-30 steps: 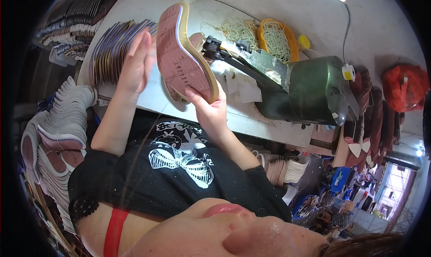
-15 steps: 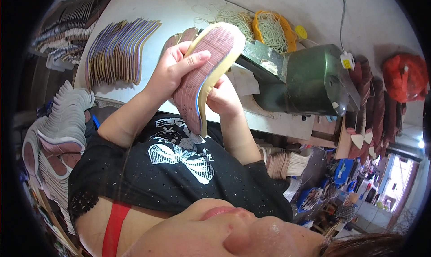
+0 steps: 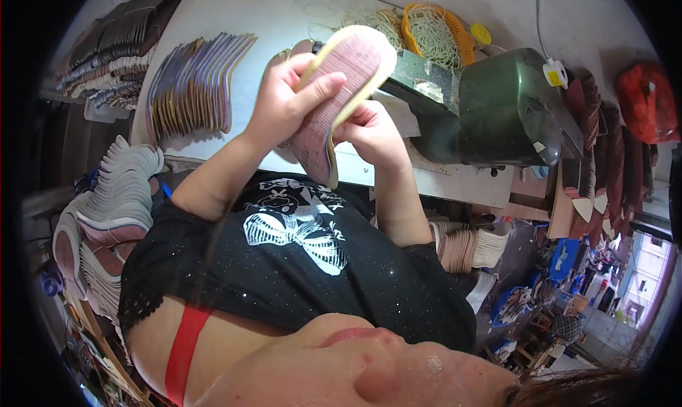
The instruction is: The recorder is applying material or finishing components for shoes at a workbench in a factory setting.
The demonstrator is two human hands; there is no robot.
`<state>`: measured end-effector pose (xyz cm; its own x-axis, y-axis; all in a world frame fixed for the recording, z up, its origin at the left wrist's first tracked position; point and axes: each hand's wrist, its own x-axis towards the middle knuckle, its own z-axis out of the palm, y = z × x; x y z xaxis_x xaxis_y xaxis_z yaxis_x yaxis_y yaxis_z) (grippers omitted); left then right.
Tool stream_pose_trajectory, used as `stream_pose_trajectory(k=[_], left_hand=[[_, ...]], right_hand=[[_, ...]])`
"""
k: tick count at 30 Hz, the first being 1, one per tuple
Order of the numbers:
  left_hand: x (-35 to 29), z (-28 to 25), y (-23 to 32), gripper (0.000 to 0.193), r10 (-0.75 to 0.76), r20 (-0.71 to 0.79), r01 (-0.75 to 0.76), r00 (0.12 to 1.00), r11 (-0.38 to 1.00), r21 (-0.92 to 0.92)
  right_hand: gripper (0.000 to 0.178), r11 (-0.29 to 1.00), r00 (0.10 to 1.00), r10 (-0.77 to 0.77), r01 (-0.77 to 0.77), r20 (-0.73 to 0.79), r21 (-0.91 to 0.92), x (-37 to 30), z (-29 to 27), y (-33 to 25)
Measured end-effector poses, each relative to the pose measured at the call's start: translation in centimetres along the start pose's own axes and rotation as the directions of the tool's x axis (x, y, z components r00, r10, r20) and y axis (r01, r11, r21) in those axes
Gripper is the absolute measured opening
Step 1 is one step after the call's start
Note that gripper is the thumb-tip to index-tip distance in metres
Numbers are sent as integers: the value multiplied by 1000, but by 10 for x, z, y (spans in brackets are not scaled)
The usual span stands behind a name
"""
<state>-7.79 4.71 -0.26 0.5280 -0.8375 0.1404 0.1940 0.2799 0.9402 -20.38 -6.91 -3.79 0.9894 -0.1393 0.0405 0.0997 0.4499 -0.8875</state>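
Above the white table (image 3: 241, 16) I hold a shoe sole (image 3: 355, 62), reddish-brown and ribbed on its face with a pale yellow edge. My left hand (image 3: 284, 105) grips its left side, thumb flat across the face and fingers behind. On the other edge, lower down, my right hand (image 3: 373, 133) pinches the sole between thumb and bent fingers. It stands tilted, the wide end up and away from me. Behind my left hand, part of another brownish sole (image 3: 302, 48) shows; the rest is hidden.
A row of similar soles (image 3: 199, 87) stands on the table at left. The green sewing machine (image 3: 497, 108) is at right, near a yellow basket (image 3: 469, 44) of pale cord. Stacked grey-white soles (image 3: 124, 183) are at my left side, and dark stacked pieces (image 3: 117, 37) lie far left.
The sole has turned slightly and its lower end has swung away from me. My right hand has shifted up along its edge. The whole view has shifted a little.
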Motion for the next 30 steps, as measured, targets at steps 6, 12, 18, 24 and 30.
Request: stream_pose_trajectory(k=[6, 12, 18, 24, 30], left_hand=[[4, 7, -4, 27, -119, 117, 118, 986, 993, 20], [6, -13, 26, 28, 140, -72, -50, 988, 714, 698], [-8, -30, 24, 43, 199, -81, -60, 977, 615, 786], [-2, -30, -5, 65, 65, -35, -47, 997, 926, 375], [13, -19, -21, 65, 218, -78, -167, 973, 894, 415]], right_hand=[[42, 967, 979, -199, 204, 48, -150, 9, -2, -1], [26, 991, 993, 71, -60, 90, -121, 18, 16, -25], [20, 928, 991, -129, 111, -29, -357, 27, 28, -1], [22, 967, 985, 159, -143, 62, -211, 24, 7, -12], [16, 978, 987, 125, -105, 100, -182, 17, -2, -3]])
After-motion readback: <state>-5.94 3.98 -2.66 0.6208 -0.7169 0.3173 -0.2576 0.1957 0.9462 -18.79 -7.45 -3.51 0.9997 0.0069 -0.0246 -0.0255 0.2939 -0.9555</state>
